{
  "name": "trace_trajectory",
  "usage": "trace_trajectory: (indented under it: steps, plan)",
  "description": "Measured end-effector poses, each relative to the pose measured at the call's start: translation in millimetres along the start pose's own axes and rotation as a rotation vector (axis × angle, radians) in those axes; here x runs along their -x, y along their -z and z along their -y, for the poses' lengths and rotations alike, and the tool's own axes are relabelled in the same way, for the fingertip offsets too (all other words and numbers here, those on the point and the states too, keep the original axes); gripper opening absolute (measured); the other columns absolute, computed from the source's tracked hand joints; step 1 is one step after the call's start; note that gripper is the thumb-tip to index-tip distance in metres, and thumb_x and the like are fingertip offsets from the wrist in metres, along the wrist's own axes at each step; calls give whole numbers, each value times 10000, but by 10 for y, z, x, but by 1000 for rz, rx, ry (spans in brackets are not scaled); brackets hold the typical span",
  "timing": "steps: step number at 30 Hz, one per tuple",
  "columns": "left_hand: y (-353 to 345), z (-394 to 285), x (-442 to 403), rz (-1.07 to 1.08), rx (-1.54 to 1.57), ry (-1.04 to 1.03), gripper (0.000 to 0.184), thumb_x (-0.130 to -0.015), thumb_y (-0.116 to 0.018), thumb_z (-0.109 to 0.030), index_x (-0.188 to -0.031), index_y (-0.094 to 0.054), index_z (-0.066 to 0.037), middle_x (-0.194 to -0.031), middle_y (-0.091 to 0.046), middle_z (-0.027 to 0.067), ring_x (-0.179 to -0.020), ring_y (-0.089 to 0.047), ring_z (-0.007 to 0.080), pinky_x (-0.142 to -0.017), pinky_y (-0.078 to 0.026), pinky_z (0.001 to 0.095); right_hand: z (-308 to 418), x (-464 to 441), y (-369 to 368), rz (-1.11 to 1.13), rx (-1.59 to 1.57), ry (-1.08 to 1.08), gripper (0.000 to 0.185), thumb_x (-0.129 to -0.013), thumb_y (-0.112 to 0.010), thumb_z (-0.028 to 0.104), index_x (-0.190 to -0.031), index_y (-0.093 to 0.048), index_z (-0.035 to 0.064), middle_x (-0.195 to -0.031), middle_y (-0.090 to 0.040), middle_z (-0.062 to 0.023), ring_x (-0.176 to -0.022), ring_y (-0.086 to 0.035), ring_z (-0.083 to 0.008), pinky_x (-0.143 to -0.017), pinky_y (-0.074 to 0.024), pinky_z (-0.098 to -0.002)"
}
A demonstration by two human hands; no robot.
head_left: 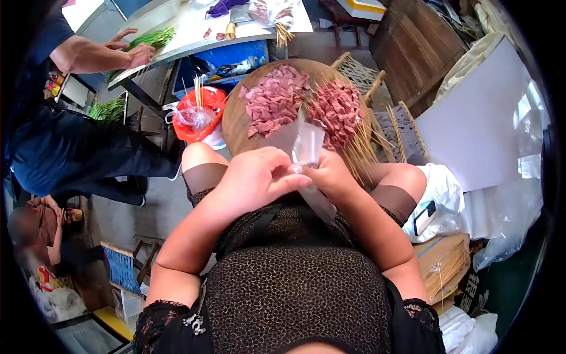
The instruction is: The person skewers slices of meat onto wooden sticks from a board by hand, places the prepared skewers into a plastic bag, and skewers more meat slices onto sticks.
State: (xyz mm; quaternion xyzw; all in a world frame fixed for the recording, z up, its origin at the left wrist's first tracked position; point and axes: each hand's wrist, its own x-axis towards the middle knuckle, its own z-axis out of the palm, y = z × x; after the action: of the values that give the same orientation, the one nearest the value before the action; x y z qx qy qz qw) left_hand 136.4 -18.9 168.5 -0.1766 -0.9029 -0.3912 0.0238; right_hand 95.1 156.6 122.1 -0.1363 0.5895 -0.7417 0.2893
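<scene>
My left hand (259, 176) and my right hand (335, 177) meet in front of my lap, fingers closed on a clear plastic bag (308, 148). The bag's upper part stands up between them and its lower end hangs below my right hand. Just beyond is a round wooden table (234, 125). Loose-looking pieces of raw meat (272, 97) are heaped on its left side. On the right lies a pile of meat skewers (335, 111), their bamboo sticks (362, 154) pointing toward me over the edge.
A red plastic bag (213, 111) with upright sticks stands left of the table, near a blue crate (236, 54). A co-worker's hands (140, 54) rest on green vegetables (156, 38) at a white table (191, 28). A phone (424, 217) and a cardboard box of sticks (445, 268) lie to my right.
</scene>
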Motion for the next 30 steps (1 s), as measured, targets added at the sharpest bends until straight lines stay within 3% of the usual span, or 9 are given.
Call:
trace_trajectory:
  steps: [7, 9, 14, 19, 21, 23, 25, 27, 30]
  plan:
    - [-142, 44, 31, 164, 141, 15, 343, -739, -688, -369, -716, -577, -45, -661, -573, 118, -596, -573, 264, -557, -457, 347, -194, 214, 25, 69, -76, -97, 322, -819, -647, 253, -1007, -584, -2, -900, -619, -39, -765, -576, -97, -688, -463, -231]
    - [-209, 118, 58, 246, 223, -8, 266, -739, -729, -245, -732, -576, -28, -657, -566, 61, -604, -541, 124, -548, -435, 268, -322, 301, 73, 54, -327, -166, 374, -822, -643, 311, -1030, -575, 7, -896, -611, -33, -747, -571, -100, -665, -459, -233]
    - [-242, 414, 75, 142, 84, 91, 110, -759, -586, -80, -695, -549, 2, -632, -548, 66, -583, -517, 122, -534, -424, 280, -358, 400, 243, -160, -628, 72, 186, -877, -564, 236, -862, -564, 50, -832, -615, -54, -720, -588, -149, -717, -474, -296]
    - [-56, 1077, 122, -15, -176, 294, 140, -742, -609, -93, -686, -502, -22, -628, -535, 65, -588, -508, 138, -559, -428, 276, 70, 691, 339, -297, -796, 169, 297, -930, -412, 333, -834, -537, 81, -664, -560, -18, -591, -537, -137, -553, -444, -272]
    - [102, 1197, 111, -66, -198, 230, 299, -701, -686, -129, -963, -561, -59, -822, -612, 36, -628, -541, 118, -593, -449, 246, -6, 717, 515, -107, -850, 140, 246, -926, -445, 290, -792, -520, 99, -620, -502, 20, -522, -462, -89, -465, -371, -232]
    - [304, 750, 49, 92, 50, 74, 931, -622, -791, -206, -1375, -265, -55, -1337, -411, 120, -1181, -445, 199, -985, -328, 334, 8, 643, 503, -201, -65, 142, 197, -909, -503, 253, -790, -527, 97, -606, -466, 44, -516, -407, -45, -461, -332, -198]
    - [216, 386, -16, 158, 439, -79, 933, -623, -795, -252, -1355, -274, -3, -1395, -300, 155, -1296, -287, 269, -1066, -203, 374, 38, 490, 287, -115, 319, 1, 226, -866, -585, 212, -709, -557, 51, -630, -487, 49, -576, -430, -42, -512, -363, -210]
    - [23, 139, -61, 230, 105, -285, 721, -673, -743, -204, -1281, -396, -31, -1306, -411, 178, -1245, -351, 328, -1028, -271, 384, -78, 395, 58, 1, 291, 126, 207, -861, -590, 190, -722, -583, 37, -642, -493, 34, -618, -437, -37, -535, -379, -216]
    - [-310, 393, 7, 455, 165, -61, 308, -789, -583, -59, -1095, -556, -79, -943, -622, 106, -891, -586, 219, -810, -455, 342, -147, 252, 58, -76, 178, 217, 270, -876, -569, 284, -787, -597, 31, -677, -527, -16, -652, -493, -89, -588, -413, -247]
